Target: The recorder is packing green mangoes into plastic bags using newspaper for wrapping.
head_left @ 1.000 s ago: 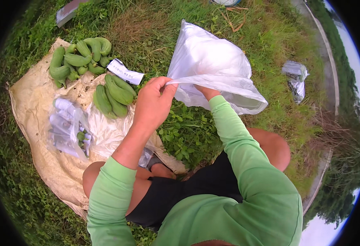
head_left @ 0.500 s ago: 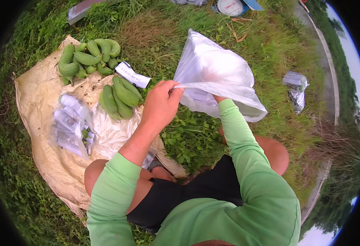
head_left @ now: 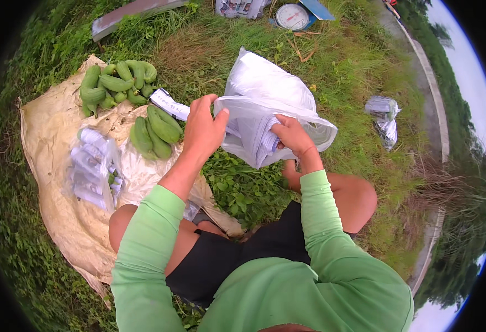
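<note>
A white translucent plastic bag hangs mouth-down-tilted in front of me. My left hand pinches the left edge of its mouth. At the opening, the fingers of my right hand are closed on a bundle of printed paper; whether anything is wrapped in it is hidden. Left of the bag lie plump green gourds on clear plastic. Beside them sits a rolled printed paper. A filled plastic bag holds several paper-wrapped rolls, with a little green showing.
A tan sheet spreads over the grass on the left, with a heap of curved green gourds at its far end. Beyond are a dial scale and a stack of printed paper. Another packed bag lies right, before a road edge.
My right hand, earlier hidden inside the bag, now shows at its mouth gripping the paper. The bag's mouth has opened wider toward me. The whole view has shifted slightly.
</note>
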Demonstrator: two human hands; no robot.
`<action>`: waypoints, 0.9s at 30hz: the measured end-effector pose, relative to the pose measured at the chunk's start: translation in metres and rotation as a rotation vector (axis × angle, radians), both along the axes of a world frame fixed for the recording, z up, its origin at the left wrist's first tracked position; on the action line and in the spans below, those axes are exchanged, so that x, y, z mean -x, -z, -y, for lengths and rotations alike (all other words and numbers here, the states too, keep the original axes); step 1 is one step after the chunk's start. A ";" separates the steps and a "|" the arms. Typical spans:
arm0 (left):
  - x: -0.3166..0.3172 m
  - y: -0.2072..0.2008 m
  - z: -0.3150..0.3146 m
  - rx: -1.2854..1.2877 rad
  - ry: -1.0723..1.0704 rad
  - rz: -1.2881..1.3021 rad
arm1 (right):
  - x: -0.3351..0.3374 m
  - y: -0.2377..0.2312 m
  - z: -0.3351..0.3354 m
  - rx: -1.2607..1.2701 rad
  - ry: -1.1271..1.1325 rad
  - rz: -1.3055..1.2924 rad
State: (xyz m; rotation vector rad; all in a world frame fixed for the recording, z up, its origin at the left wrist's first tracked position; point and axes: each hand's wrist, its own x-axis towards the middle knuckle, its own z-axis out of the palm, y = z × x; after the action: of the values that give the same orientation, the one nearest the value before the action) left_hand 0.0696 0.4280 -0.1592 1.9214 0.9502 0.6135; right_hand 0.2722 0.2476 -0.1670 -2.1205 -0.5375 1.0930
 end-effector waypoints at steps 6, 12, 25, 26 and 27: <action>0.050 -0.021 0.070 0.661 0.227 -0.067 | 0.100 -0.094 0.078 -0.188 -0.464 0.453; 0.117 -0.007 0.106 1.486 0.194 0.200 | 0.231 -0.107 0.113 -0.186 -0.911 0.760; 0.213 -0.043 0.080 1.216 0.503 0.765 | 0.148 -0.116 0.074 -0.635 -0.100 -0.494; 0.209 -0.040 0.078 1.174 0.551 0.887 | 0.157 -0.112 0.069 -0.671 -0.116 -0.708; 0.201 -0.036 0.078 1.149 0.433 0.811 | 0.165 -0.112 0.070 -0.729 -0.094 -0.809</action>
State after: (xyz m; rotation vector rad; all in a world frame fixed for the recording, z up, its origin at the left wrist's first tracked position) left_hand -0.1312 0.3499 -0.1232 0.6715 0.1999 0.3729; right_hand 0.1075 0.1777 -0.0548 -0.9307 -0.5195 1.4082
